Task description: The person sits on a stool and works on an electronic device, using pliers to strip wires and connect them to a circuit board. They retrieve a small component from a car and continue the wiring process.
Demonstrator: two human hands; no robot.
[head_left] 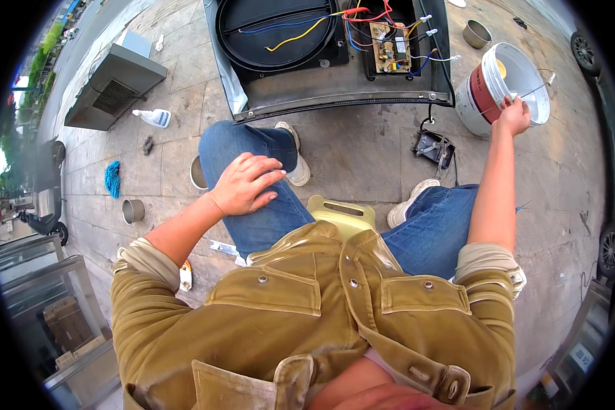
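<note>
My left hand lies on my left knee, fingers stretched out over the jeans, holding nothing. On the right, my right hand is closed at the near rim of a white plastic bucket with a red-brown label. A thin wire handle runs from the bucket's far side toward those fingers; whether they pinch the handle or the rim I cannot tell. Ahead of my knees is an opened dark metal appliance housing with a round black opening, loose coloured wires and a circuit board.
A small black part hangs or lies by the housing's near right corner, its cable on the paving. Metal cups stand about. At left are a spray bottle, a blue cloth and a grey metal hood. I sit on a yellow stool.
</note>
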